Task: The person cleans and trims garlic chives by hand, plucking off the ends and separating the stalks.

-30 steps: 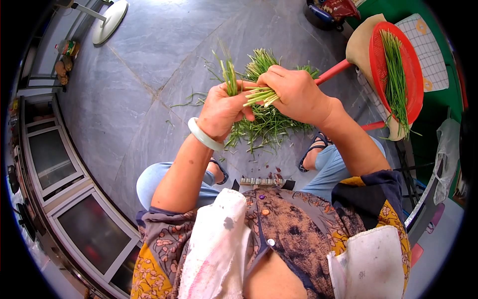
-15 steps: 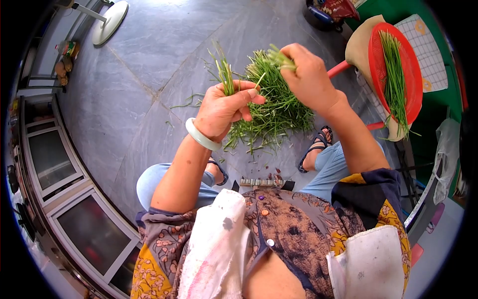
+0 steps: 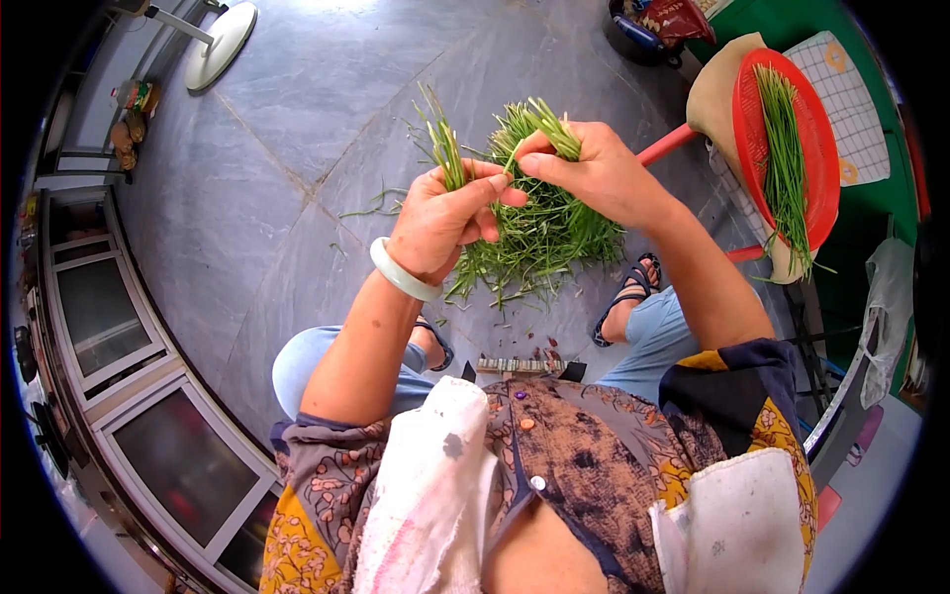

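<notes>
Several green stalks [image 3: 447, 150] stand up out of my left hand [image 3: 440, 213], which is closed round them and wears a pale bangle at the wrist. Its thumb and index finger also pinch the end of a thin stalk. My right hand [image 3: 599, 168] is closed on a bunch of green stalks [image 3: 554, 129], with their pale ends pointing up and left. The fingertips of both hands are close together. Below them on the grey floor lies a loose heap of green stalks [image 3: 534, 238], partly hidden by my hands.
To the right, a red basket [image 3: 829, 148] holds long green stalks [image 3: 784, 148] on a red-legged stool [image 3: 665, 145]. A dark pot [image 3: 638, 40] stands at the upper right. Glass-fronted cabinets [image 3: 183, 460] line the left. My sandalled feet flank the heap.
My right hand moved away up and right with its bunch, then came back down toward my left hand. My left hand stayed nearly in place, a thin stalk now between its fingertips.
</notes>
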{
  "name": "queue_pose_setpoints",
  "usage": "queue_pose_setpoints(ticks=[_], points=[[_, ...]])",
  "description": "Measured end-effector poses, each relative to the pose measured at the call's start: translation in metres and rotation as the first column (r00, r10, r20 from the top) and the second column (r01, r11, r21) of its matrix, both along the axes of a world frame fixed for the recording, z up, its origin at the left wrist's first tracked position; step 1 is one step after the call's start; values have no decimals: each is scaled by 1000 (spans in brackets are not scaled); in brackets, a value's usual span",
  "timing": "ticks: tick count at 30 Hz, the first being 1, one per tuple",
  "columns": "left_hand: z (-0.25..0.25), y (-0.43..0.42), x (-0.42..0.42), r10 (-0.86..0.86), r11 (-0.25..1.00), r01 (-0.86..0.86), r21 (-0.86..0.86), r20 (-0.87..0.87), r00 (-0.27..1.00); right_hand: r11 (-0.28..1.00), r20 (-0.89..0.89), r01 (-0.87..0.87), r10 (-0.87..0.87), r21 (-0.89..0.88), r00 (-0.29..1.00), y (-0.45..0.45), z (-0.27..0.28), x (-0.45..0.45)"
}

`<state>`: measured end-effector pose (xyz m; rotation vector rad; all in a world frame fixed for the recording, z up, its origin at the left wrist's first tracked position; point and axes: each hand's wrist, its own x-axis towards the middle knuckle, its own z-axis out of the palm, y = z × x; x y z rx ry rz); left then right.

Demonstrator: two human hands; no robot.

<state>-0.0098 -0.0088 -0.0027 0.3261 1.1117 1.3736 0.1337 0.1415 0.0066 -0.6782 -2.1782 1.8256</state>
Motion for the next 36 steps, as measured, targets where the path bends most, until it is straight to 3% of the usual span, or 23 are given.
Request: queue_pose_setpoints(ticks=[3, 8, 14, 36], points=[[0, 1, 4, -8, 1000, 8, -8, -8, 1000, 971, -34, 53, -63, -233, 997, -14, 2, -4], [-5, 0, 6, -44, 999, 45, 10, -116, 992, 971, -41, 95, -107, -218, 993, -18, -1, -4], [3, 0, 4, -69, 998, 69, -14, -19, 997, 981, -18, 18, -22, -193, 1000, -13, 8, -2], [4, -2, 0, -144, 989, 144, 28, 11, 989, 965, -161, -212, 187, -153, 969, -5, -1, 0]])
